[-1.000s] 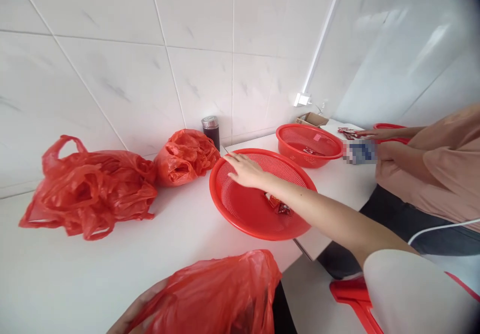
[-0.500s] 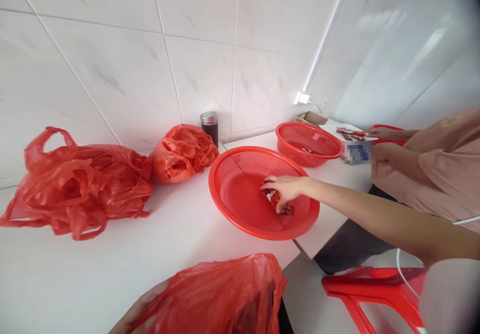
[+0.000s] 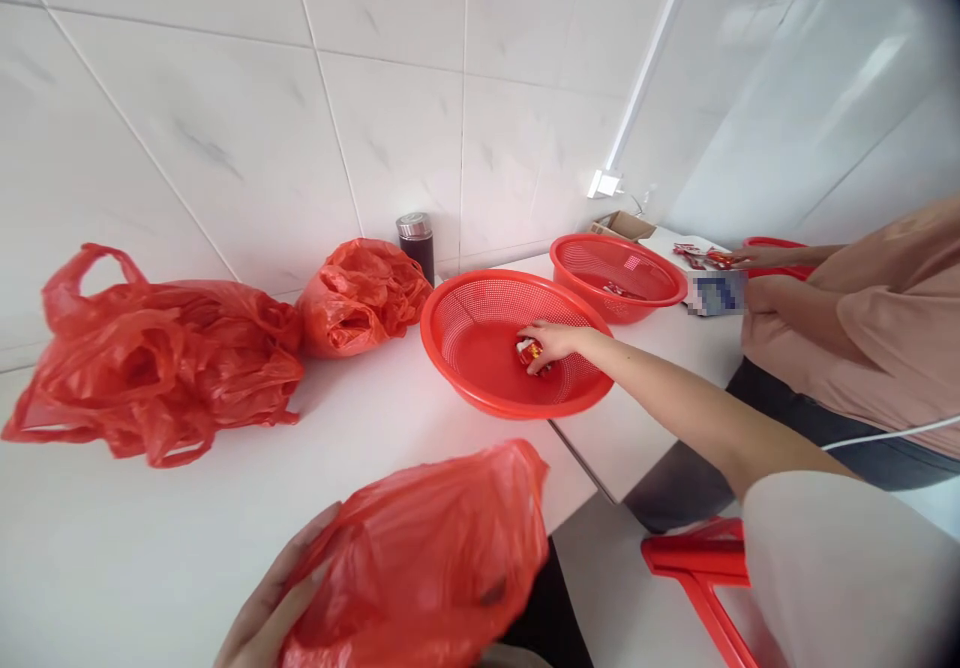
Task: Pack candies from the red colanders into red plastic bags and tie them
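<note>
My right hand (image 3: pixel 559 342) reaches into a red perforated plastic basket (image 3: pixel 517 410). Its fingers are closed on small shiny red packets (image 3: pixel 529 352), just above the basket's bottom; the exact number is hidden by the hand. Low in the picture, my left hand (image 3: pixel 279 588) grips the left side of a thin red plastic bag (image 3: pixel 420 538) at the table's front edge. The bag's mouth gapes toward the right, below the basket. Part of the left hand lies behind the plastic.
Two bunched red bags (image 3: pixel 172 368) (image 3: pixel 360 298) lie on the white table (image 3: pixel 90 548), near a dark flask (image 3: pixel 417 246). A second red basket (image 3: pixel 637 308) stands at the back right. Beside it, a person (image 3: pixel 885 338) handles red packets (image 3: pixel 701 256). A red stool (image 3: pixel 697 558) is below.
My left hand and the bag have come up. The basket sits higher in view, and my right hand has shifted slightly left and up, with the packets showing at its fingertips.
</note>
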Demonstrator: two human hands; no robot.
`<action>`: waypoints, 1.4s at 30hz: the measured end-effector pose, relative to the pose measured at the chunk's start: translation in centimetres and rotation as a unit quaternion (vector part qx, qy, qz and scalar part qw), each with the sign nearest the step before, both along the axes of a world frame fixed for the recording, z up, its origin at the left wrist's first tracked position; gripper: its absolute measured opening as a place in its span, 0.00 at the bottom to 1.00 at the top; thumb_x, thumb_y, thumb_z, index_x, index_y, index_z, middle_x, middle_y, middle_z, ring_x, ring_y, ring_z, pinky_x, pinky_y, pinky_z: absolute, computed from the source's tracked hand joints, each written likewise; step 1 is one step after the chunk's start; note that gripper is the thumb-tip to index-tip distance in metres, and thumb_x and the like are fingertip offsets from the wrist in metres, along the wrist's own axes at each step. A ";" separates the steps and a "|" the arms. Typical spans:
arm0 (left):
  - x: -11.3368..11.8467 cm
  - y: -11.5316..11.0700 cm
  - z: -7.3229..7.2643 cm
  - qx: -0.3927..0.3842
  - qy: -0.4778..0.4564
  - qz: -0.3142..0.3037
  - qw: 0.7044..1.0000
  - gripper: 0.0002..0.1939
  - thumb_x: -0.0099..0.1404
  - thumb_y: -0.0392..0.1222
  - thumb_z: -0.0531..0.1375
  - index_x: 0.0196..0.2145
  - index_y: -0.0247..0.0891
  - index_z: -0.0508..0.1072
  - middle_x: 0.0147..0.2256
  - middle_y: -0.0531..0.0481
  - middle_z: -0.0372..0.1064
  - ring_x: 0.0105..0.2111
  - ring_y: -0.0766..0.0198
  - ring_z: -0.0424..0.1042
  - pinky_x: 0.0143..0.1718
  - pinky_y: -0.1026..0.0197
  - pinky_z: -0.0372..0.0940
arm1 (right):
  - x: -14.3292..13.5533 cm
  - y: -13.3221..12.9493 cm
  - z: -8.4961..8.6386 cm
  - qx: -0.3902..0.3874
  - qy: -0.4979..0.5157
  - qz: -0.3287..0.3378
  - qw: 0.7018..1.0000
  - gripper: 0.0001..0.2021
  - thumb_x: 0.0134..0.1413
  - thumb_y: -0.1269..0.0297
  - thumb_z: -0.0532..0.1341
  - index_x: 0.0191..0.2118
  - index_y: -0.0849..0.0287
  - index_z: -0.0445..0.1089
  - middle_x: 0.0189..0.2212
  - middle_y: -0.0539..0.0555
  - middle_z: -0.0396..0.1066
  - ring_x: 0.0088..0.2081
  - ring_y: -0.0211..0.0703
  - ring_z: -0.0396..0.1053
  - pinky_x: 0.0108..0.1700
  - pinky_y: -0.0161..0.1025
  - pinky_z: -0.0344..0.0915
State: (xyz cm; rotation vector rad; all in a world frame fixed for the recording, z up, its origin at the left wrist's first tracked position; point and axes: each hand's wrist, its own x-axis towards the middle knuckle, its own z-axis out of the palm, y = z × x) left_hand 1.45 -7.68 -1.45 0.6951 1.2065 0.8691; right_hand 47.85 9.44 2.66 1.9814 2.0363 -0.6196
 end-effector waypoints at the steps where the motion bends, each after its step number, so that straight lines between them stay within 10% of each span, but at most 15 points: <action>1: 0.4 0.0 0.4 0.006 0.001 0.017 1.000 0.30 0.54 0.54 0.65 0.55 0.52 0.70 0.60 0.54 0.64 0.59 0.46 0.62 0.48 0.55 0.71 | -0.1 0.5 0.1 0.001 -0.003 -0.011 1.000 0.55 0.33 0.36 0.67 0.67 0.54 0.49 0.65 0.64 0.46 0.62 0.65 0.53 0.59 0.51 0.54; 8: 1.5 -1.0 1.6 0.059 0.049 0.010 0.997 0.29 0.57 0.55 0.63 0.57 0.51 0.68 0.61 0.52 0.62 0.61 0.48 0.59 0.51 0.56 0.67 | -2.5 2.4 0.4 -0.055 0.011 -0.035 0.998 0.59 0.22 0.44 0.74 0.66 0.45 0.49 0.64 0.64 0.48 0.57 0.68 0.59 0.49 0.54 0.65; 17: 1.7 -1.2 1.6 0.088 0.047 -0.020 0.995 0.30 0.60 0.55 0.61 0.59 0.49 0.65 0.61 0.52 0.62 0.61 0.52 0.59 0.52 0.60 0.66 | -3.7 0.8 1.5 -0.076 0.104 -0.070 0.989 0.25 0.41 0.69 0.67 0.49 0.55 0.65 0.41 0.57 0.69 0.30 0.45 0.73 0.32 0.43 0.72; 24: 2.2 -0.7 2.1 0.091 0.047 -0.004 0.995 0.28 0.60 0.54 0.61 0.57 0.49 0.66 0.61 0.51 0.62 0.60 0.50 0.61 0.49 0.58 0.67 | -5.2 0.2 5.3 -0.020 0.259 -0.083 0.962 0.22 0.47 0.74 0.61 0.49 0.54 0.57 0.35 0.49 0.66 0.30 0.38 0.73 0.33 0.37 0.73; 30: 3.1 0.5 1.5 0.132 0.053 -0.024 0.989 0.29 0.61 0.52 0.61 0.59 0.50 0.64 0.62 0.50 0.60 0.60 0.51 0.60 0.55 0.57 0.61 | -13.1 -5.5 10.2 0.029 0.431 0.112 0.895 0.16 0.50 0.68 0.63 0.45 0.54 0.62 0.35 0.47 0.63 0.35 0.36 0.69 0.37 0.34 0.69; 34: 3.7 0.9 1.0 0.156 0.036 -0.034 0.987 0.31 0.62 0.50 0.60 0.62 0.49 0.60 0.62 0.47 0.59 0.60 0.49 0.60 0.56 0.53 0.60 | -19.4 -9.3 7.4 0.005 0.370 0.272 0.888 0.20 0.50 0.68 0.63 0.50 0.52 0.63 0.42 0.50 0.64 0.35 0.35 0.66 0.38 0.34 0.66; 39: 3.6 1.1 0.6 0.167 0.053 -0.026 0.984 0.32 0.63 0.49 0.60 0.63 0.48 0.57 0.64 0.46 0.55 0.61 0.50 0.57 0.58 0.53 0.58 | -22.8 -10.2 -0.5 0.086 0.201 0.299 0.929 0.29 0.46 0.81 0.56 0.54 0.51 0.63 0.49 0.56 0.61 0.39 0.42 0.68 0.39 0.39 0.67; 42: 3.1 1.6 0.4 0.173 0.069 -0.010 0.983 0.34 0.61 0.49 0.62 0.63 0.45 0.58 0.63 0.45 0.58 0.60 0.50 0.59 0.56 0.54 0.60 | -22.5 -9.3 -2.4 0.135 0.151 0.295 0.934 0.34 0.44 0.82 0.56 0.58 0.49 0.61 0.54 0.59 0.58 0.49 0.52 0.66 0.45 0.46 0.67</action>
